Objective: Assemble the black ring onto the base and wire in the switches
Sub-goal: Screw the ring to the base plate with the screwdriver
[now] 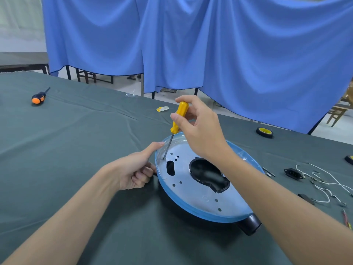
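Head view: a round base (202, 190), a silvery metal plate with a blue rim, lies tilted on the green-clothed bench (76, 150), close in front of the person. A black part (250, 225) sticks out from under its near right edge, and more black shows through the large cutout in the plate; whether this is the ring cannot be told.

The left hand (137, 169) holds the base at its left rim, with the thumb stretched along the blue edge and the other fingers curled in against the side. The right hand (200, 131) is above the plate, its fingers pinching the handle of a yellow screwdriver (180, 117). The shaft slants down and left, with the tip on the plate just beside a small kidney-shaped slot near the left rim.

To the right of the base lie white wires (324, 180), a black socket part (293, 174) and another small black part (305, 199), all apart from the base. A roll of black tape (264, 132) lies further back on the right. An orange-and-black screwdriver (39, 97) lies far off to the left, and blue curtains (210, 44) hang behind the bench.
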